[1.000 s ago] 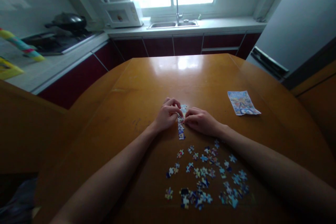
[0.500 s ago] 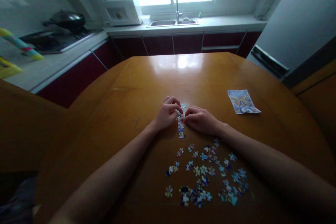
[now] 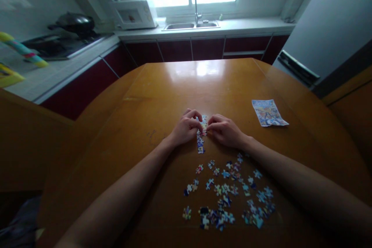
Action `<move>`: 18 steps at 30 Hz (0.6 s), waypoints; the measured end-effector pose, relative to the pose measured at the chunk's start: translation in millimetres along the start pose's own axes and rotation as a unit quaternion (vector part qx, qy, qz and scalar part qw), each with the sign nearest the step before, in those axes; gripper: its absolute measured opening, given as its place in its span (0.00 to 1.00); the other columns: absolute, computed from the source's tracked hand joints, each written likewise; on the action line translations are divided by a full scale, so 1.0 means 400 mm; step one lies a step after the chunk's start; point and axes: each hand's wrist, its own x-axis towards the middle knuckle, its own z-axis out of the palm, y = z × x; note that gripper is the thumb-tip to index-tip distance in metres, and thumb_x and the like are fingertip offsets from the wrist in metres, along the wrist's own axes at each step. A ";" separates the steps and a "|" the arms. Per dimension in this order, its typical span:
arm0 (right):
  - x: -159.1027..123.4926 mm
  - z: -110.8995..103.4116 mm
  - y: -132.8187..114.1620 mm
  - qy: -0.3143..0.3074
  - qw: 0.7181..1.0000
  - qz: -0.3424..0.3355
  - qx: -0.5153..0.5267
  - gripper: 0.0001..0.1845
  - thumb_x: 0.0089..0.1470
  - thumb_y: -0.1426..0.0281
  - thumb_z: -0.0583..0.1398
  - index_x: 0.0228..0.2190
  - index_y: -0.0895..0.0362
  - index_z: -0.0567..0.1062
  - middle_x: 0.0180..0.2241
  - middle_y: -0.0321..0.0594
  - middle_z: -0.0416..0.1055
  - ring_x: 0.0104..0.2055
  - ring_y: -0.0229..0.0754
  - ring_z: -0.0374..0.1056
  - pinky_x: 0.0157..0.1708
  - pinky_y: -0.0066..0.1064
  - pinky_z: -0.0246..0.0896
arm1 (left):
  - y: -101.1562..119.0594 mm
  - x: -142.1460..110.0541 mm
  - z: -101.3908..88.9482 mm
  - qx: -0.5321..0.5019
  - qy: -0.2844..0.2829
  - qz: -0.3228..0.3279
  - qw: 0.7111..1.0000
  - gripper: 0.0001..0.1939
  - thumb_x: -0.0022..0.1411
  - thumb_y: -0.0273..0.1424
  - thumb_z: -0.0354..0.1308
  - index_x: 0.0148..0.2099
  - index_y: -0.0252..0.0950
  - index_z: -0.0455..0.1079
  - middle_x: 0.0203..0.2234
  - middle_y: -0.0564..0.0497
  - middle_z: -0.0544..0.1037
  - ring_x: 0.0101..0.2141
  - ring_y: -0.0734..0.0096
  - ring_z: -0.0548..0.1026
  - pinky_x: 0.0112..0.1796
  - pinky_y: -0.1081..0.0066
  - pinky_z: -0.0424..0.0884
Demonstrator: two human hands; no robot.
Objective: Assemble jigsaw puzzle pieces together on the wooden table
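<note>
A narrow strip of joined jigsaw puzzle pieces (image 3: 200, 143) lies on the wooden table, running away from me. From its left side, my left hand (image 3: 187, 127) curls its fingers down onto the upper part, covering some of it. My right hand (image 3: 223, 128) is closed at the strip's right edge, thumb and fingertips together on a puzzle piece there; its outline is mostly hidden. Closer to me, loose jigsaw puzzle pieces (image 3: 226, 189) are scattered between my forearms, some overlapping in small heaps.
A creased printed picture sheet (image 3: 269, 113) lies to the right on the table (image 3: 162, 89). Beyond the table's far edge are a counter with a sink (image 3: 180, 26), a faucet and a white microwave (image 3: 133, 14). A stove with a dark pan (image 3: 74, 22) is at the left.
My right hand has shifted slightly to the right, exposing more of the strip's right side. My left fingers have moved a little over the strip. The loose pieces look unmoved.
</note>
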 end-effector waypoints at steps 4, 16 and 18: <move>0.000 0.000 -0.001 -0.011 1.000 0.000 -0.002 0.13 0.53 0.81 0.60 0.33 0.53 0.80 0.37 0.40 0.72 0.41 0.43 0.67 0.42 0.36 0.63 | -0.001 -0.002 0.002 0.001 -0.007 -0.005 1.000 0.17 0.56 0.17 0.59 0.27 0.44 0.80 0.36 0.50 0.74 0.41 0.65 0.65 0.45 0.62 0.67; -0.001 -0.002 -0.002 -0.035 0.999 -0.003 0.001 0.12 0.54 0.80 0.59 0.32 0.54 0.81 0.37 0.40 0.71 0.40 0.42 0.67 0.43 0.35 0.62 | 0.002 0.001 -0.001 0.011 -0.032 -0.004 0.999 0.14 0.57 0.19 0.62 0.27 0.43 0.80 0.37 0.51 0.74 0.42 0.65 0.66 0.47 0.62 0.66; -0.001 -0.002 -0.001 -0.032 0.999 -0.003 0.002 0.12 0.55 0.80 0.59 0.32 0.54 0.81 0.37 0.40 0.71 0.40 0.42 0.67 0.43 0.35 0.62 | 0.001 0.000 -0.001 0.016 -0.035 -0.008 0.999 0.14 0.57 0.18 0.61 0.28 0.43 0.80 0.37 0.51 0.74 0.43 0.65 0.66 0.47 0.62 0.66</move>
